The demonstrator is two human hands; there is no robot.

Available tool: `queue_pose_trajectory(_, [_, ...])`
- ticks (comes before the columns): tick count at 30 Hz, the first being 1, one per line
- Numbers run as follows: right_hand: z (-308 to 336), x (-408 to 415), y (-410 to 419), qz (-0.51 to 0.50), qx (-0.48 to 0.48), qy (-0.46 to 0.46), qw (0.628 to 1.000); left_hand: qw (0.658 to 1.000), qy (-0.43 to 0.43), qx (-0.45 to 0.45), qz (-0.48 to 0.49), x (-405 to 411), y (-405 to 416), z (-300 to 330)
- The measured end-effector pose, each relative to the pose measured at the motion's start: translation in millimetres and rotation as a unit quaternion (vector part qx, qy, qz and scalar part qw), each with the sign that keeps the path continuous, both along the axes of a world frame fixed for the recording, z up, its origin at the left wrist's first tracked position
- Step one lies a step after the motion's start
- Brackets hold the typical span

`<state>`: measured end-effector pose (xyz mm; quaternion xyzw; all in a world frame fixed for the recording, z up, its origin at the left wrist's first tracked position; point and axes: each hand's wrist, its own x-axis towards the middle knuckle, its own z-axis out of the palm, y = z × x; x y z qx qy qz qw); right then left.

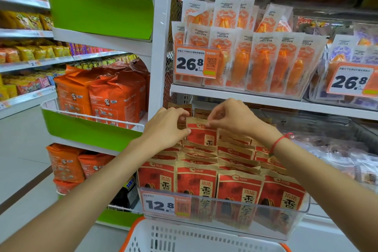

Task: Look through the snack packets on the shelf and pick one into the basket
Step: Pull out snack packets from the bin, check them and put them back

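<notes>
In front of me, lower centre of the frame, the white lower shelf (pixel 327 229) carries a clear plastic bin (pixel 302 209) packed with rows of red-and-gold snack packets (pixel 196 180), standing upright; a 12.8 price tag (pixel 161 203) sits on the bin's front. Above it, the upper shelf (pixel 245 97) holds another clear bin of orange-and-white packets (pixel 261 63) with a 26.8 price tag (pixel 196 63). At the right edge, a second bin holds purple-and-white packets (pixel 339 51).
</notes>
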<state>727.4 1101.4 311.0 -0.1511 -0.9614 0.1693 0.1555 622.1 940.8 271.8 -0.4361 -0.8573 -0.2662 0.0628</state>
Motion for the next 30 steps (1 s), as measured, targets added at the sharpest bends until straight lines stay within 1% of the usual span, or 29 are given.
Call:
queue_pose_trajectory(3, [5, 4, -3, 0.051, -0.069, 0.059, 0.995, 0.998, -0.058, 0.018, 0.004, -8, 3, -3])
queue_pose_trajectory(5, [3, 6, -3, 0.059, -0.084, 0.07, 0.992, 0.997, -0.062, 0.038, 0.01, -10, 4, -6])
queue_pose_trajectory(7, [-3, 9, 0, 0.042, -0.076, 0.045, 0.995, 0.996, -0.052, 0.066, 0.009, -10, 4, -8])
queue_pose_trajectory(9, [-10, 12, 3, 0.015, -0.051, -0.029, 0.998, 0.995, -0.045, 0.084, 0.01, -6, 3, -10])
queue_pose_trajectory(10, [-14, 13, 4, 0.004, -0.047, -0.049, 0.998, 0.995, -0.041, 0.091, 0.011, -5, 2, -11])
queue_pose_trajectory(11, [-17, 15, 4, -0.005, -0.048, -0.045, 0.998, 0.994, -0.04, 0.102, 0.008, -3, 1, -11])
queue_pose_trajectory(14, [-17, 22, 2, 0.002, -0.053, 0.039, 0.998, 0.984, -0.077, 0.158, -0.02, 0, -2, -7])
queue_pose_trajectory(15, [-15, 24, -1, 0.01, -0.057, 0.069, 0.996, 0.98, -0.101, 0.167, -0.025, 2, -3, -3])
queue_pose_trajectory(17, [-10, 28, -5, 0.023, -0.056, 0.12, 0.991, 0.978, -0.133, 0.157, -0.035, 7, -6, 2])
queue_pose_trajectory(20, [-2, 36, -16, 0.038, -0.031, 0.196, 0.979, 0.983, -0.119, 0.136, -0.038, 17, -6, 4])
queue_pose_trajectory(21, [1, 40, -21, 0.043, -0.028, 0.22, 0.974, 0.982, -0.112, 0.146, -0.035, 21, -7, 6])
queue_pose_trajectory(23, [7, 47, -31, 0.055, -0.022, 0.267, 0.962, 0.972, -0.127, 0.193, -0.038, 27, -11, 13])
queue_pose_trajectory(26, [12, 62, -42, 0.051, -0.014, 0.303, 0.952, 0.951, -0.156, 0.258, -0.064, 34, -22, 25])
queue_pose_trajectory(30, [8, 80, -54, 0.068, -0.073, 0.32, 0.942, 0.942, -0.142, 0.295, -0.08, 54, -42, 35])
